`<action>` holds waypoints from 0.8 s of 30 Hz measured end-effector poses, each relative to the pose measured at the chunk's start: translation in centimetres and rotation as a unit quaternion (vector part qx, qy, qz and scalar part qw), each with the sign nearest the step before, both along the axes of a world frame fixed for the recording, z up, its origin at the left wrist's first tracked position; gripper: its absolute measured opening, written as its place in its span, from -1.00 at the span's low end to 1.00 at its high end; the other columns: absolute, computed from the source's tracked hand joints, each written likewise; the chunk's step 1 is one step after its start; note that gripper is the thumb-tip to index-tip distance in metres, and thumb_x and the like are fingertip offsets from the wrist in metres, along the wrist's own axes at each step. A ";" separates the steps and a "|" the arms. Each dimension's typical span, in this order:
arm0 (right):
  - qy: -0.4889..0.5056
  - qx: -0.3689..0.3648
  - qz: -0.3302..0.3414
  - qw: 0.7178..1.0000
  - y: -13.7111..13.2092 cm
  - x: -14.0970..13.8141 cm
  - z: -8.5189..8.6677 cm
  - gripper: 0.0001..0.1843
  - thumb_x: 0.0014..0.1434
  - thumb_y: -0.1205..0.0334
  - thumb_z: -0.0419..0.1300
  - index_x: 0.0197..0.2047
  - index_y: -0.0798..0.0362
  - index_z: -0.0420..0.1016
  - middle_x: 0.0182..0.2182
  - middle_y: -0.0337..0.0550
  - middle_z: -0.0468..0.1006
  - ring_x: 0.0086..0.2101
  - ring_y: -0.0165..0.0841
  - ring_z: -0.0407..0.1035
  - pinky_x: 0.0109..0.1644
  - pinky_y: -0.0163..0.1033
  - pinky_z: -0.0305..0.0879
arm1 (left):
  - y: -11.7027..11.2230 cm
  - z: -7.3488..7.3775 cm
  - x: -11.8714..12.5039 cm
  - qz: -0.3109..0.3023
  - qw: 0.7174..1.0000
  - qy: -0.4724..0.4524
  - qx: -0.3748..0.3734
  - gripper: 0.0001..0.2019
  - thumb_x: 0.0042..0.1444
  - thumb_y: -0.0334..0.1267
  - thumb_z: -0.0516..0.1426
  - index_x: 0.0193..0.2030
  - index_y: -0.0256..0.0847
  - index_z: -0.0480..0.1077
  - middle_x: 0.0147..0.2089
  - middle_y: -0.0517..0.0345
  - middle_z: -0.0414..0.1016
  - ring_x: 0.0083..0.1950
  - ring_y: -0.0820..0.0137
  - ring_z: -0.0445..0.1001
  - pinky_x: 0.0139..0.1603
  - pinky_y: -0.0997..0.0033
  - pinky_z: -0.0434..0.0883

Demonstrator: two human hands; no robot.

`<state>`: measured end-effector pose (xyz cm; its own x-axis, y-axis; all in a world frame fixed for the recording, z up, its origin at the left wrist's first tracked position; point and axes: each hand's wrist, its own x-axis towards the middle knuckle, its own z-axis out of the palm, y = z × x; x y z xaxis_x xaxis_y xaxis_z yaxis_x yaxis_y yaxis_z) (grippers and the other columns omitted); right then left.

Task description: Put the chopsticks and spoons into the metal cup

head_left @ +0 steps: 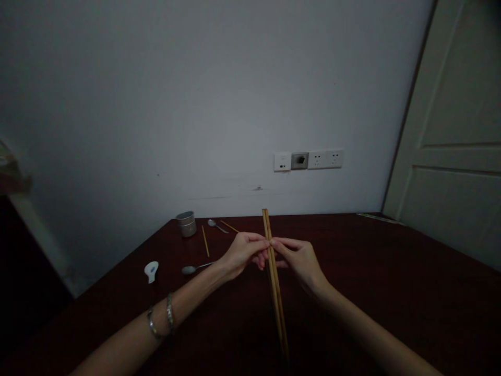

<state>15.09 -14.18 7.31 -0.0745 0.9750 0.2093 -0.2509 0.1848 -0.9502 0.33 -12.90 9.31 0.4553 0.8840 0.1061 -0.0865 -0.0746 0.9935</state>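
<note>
Spoon, white with a blue mark, lies on the desk well to the left of two long chopsticks. A metal cup stands upright to the left of the chopsticks' far ends. Next toward the chopsticks come a metal spoon, a thin wooden stick, another metal spoon and a second wooden stick, all left of the pair. The left grip is closed on the chopsticks from their left side, thumb and fingers pinching. The chopsticks lie side by side between both grips, near ends toward the person. The right grip pinches them from their right. Wall sockets sit beyond the chopsticks, and a pale door stands well to their right.
</note>
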 end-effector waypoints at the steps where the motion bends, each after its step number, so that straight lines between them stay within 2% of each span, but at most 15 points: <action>1: 0.001 -0.001 -0.005 1.000 -0.1 0.1 -0.1 -0.57 -0.17 0.04 0.29 -0.29 0.21 0.53 -0.50 -0.11 0.52 -0.48 -0.35 0.41 -0.44 -0.19 0.46 | 0.0 0.0 0.1 0.001 1.000 0.001 0.002 -0.79 -0.06 -0.22 0.17 -0.45 -0.38 0.38 -0.61 0.20 0.35 -0.68 0.60 0.28 -0.67 0.59 0.29; 6: 0.001 -0.018 0.009 1.000 -1.0 1.1 -1.0 -0.52 -0.15 0.07 0.28 -0.17 0.18 0.45 -0.43 -0.09 0.52 -0.40 -0.30 0.43 -0.44 -0.18 0.47 | 0.2 -0.5 0.3 0.013 1.000 0.008 -0.003 -0.78 -0.06 -0.21 0.16 -0.50 -0.38 0.38 -0.62 0.19 0.35 -0.69 0.59 0.28 -0.66 0.57 0.29; 10: -0.043 -0.030 0.021 0.998 -1.8 1.7 -1.5 -0.58 -0.14 0.08 0.27 -0.24 0.19 0.45 -0.40 -0.06 0.52 -0.37 -0.29 0.43 -0.45 -0.23 0.45 | 0.9 -1.0 0.5 0.023 1.000 0.011 -0.015 -0.79 -0.08 -0.23 0.17 -0.55 -0.37 0.36 -0.64 0.20 0.35 -0.69 0.60 0.26 -0.67 0.58 0.29; 13: -0.088 -0.024 0.006 0.996 -1.9 1.7 -1.5 -0.59 -0.14 0.07 0.26 -0.26 0.18 0.45 -0.43 -0.09 0.52 -0.42 -0.34 0.42 -0.52 -0.31 0.42 | 1.4 -1.2 0.8 0.035 0.999 0.015 -0.027 -0.80 -0.10 -0.25 0.18 -0.57 -0.37 0.35 -0.66 0.20 0.34 -0.69 0.60 0.26 -0.67 0.58 0.29; 20: -0.184 0.042 -0.044 0.981 -0.8 0.8 -1.0 -0.56 -0.15 0.07 0.25 -0.21 0.16 0.40 -0.57 -0.27 0.40 -0.58 -0.46 0.31 -0.65 -0.37 0.34 | 2.4 -1.5 0.7 0.046 0.998 0.018 -0.024 -0.82 -0.10 -0.27 0.17 -0.56 -0.36 0.35 -0.65 0.19 0.34 -0.67 0.60 0.27 -0.66 0.59 0.28; 24: -0.261 0.094 -0.091 0.956 -0.4 0.4 -1.1 -0.59 -0.11 0.11 0.21 -0.19 0.14 0.41 -0.57 -0.28 0.41 -0.63 -0.49 0.29 -0.66 -0.40 0.26 | 2.8 -1.8 0.8 0.069 0.997 0.038 -0.005 -0.80 -0.09 -0.27 0.15 -0.61 -0.35 0.33 -0.69 0.24 0.29 -0.73 0.64 0.18 -0.75 0.63 0.14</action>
<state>15.49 -14.63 6.23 -0.0492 0.9305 0.3630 0.3019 0.3603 -0.8826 1.08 -10.08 7.49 0.3362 0.9394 0.0665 0.0000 -0.0706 0.9975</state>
